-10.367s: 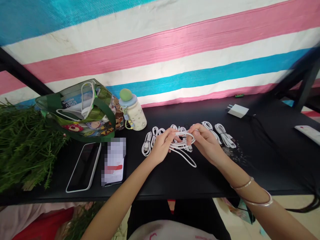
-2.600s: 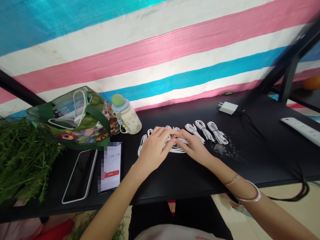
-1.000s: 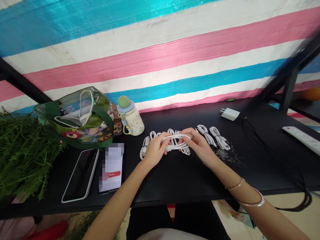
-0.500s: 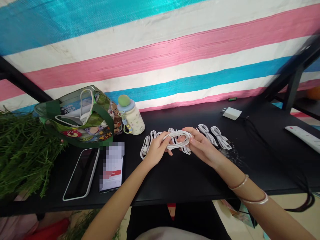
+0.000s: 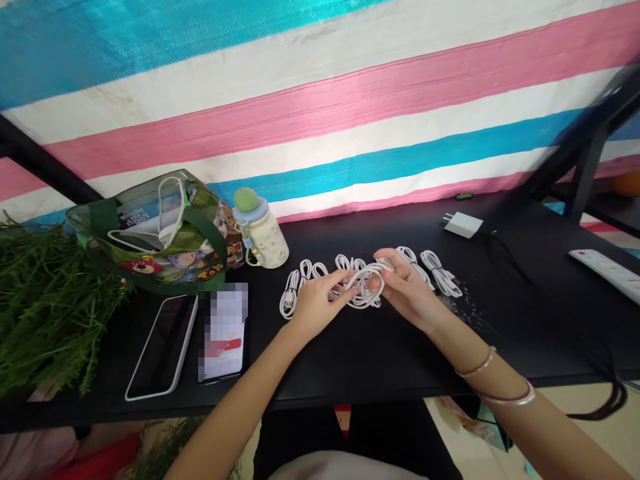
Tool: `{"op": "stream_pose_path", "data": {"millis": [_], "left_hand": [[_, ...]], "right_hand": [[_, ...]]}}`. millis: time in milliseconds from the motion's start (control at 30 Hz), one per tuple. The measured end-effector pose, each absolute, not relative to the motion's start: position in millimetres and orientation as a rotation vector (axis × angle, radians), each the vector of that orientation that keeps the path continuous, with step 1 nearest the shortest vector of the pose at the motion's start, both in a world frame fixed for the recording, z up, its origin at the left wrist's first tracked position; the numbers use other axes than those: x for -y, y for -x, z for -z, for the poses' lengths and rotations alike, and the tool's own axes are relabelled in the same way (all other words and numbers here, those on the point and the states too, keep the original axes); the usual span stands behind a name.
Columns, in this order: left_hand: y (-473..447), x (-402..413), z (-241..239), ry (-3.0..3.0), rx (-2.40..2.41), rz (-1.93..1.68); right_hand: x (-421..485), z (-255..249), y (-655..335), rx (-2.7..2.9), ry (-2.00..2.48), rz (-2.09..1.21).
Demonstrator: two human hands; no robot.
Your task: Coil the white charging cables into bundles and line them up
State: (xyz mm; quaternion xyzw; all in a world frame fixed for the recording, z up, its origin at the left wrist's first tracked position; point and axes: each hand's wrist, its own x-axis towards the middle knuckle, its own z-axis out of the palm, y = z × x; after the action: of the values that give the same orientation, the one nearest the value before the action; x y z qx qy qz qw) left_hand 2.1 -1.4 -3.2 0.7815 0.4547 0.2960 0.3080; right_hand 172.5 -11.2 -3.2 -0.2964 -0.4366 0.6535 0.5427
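Cable point(image 5: 367, 270), white and wound in loose loops, hangs between both hands above the middle of the worktop point(image 5: 350, 360). The right hand point(image 5: 413, 293) has its grip pinched on the right side of the loops; the left hand point(image 5: 317, 307) meets their left side with thumb and fingers, though I cannot tell whether its grip is closed on them. Two bangles circle the right forearm. Beneath and beyond the hands runs a row of tied white cable bundles: left bundles point(image 5: 289, 301) just left of the left hand, middle bundles point(image 5: 343, 262) partly hidden by the hands and the held loops, and right bundles point(image 5: 441, 273) just beyond the right hand. Farther right lie a white charger point(image 5: 465, 225), a black cord point(image 5: 520, 267) and a white power strip point(image 5: 607, 270). Left of the row, a pale bottle point(image 5: 267, 240) stands beside a green bag point(image 5: 170, 233); nearer lie a white-edged phone point(image 5: 163, 347) and a lit phone point(image 5: 227, 333), with leafy greenery point(image 5: 50, 307) at the far left edge. A striped sheet point(image 5: 320, 120) rises behind.
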Motion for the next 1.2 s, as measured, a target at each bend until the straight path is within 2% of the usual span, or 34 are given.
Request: {"op": "stream_pose_path", "data": {"millis": [367,1200], "left_hand": [[-3.3,6.3,3.9,-2.202,-1.237,-1.080],[-0.6,3.1,4.1,-2.031,-1.176,-1.070]], "right_hand": [[14.9,7.7,-167.6,1.299,0.758,-1.520],[15.9,6.4,-166.2,1.301,0.851,-1.423]]}}
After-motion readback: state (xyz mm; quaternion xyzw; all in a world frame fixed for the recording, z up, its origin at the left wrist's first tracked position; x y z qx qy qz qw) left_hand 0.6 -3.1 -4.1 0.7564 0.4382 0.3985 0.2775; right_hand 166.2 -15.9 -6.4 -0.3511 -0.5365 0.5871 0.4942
